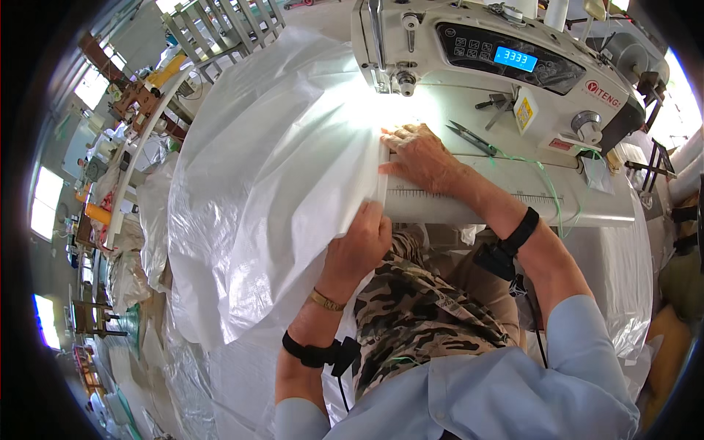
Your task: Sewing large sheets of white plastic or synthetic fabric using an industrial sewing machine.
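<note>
A large sheet of white, glossy woven plastic fabric [264,198] spreads over the left of the sewing table and drapes down toward my lap. My left hand [361,240] is closed on its right edge, near the front of the table. Farther in, my right hand [422,158] lies flat with fingers stretched out, pressing the same edge close to the needle area. The white sewing machine [469,51] stands just beyond, its lamp glaring over the fabric so the needle and presser foot are hard to make out.
Thread snips [471,138] lie on the table right of my right hand, with green thread [546,180] trailing over the front edge. A ruler strip [469,194] runs along the table front. A metal rack [220,33] stands at the far left; other sewing machines line the left side.
</note>
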Motion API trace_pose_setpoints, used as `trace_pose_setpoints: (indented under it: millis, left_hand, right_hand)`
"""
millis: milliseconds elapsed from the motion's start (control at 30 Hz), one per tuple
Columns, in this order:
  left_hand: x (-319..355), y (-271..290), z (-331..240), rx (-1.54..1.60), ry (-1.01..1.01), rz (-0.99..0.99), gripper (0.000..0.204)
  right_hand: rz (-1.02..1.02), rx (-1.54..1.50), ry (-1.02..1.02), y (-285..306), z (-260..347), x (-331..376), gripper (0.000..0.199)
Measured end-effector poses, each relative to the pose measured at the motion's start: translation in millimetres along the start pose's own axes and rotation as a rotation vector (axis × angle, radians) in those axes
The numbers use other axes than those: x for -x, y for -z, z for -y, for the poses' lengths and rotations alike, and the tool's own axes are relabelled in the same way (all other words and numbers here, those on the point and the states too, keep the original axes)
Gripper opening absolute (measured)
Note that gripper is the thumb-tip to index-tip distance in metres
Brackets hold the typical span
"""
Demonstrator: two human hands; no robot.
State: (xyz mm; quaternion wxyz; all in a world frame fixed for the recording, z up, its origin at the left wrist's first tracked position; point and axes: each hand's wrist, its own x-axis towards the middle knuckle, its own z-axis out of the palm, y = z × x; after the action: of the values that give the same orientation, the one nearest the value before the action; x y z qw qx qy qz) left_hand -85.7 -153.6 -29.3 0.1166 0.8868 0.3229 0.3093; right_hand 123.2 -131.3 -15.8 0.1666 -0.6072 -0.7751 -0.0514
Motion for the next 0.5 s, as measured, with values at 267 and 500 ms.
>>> trace_pose_setpoints:
  millis: [267,500]
  left_hand:
    - [-53.1,-59.6,56.0,-0.373,-0.390,-0.198,0.007]
    - [-108.8,-49.5,23.9,0.047,0.053,0.093,0.009]
  right_hand:
    - [0.064,-0.106,-0.050,-4.6,-8.2,-2.5,0.051]
    - [0.061,-0.132,-0.096,-0.3,-12.4,-3.1,0.036]
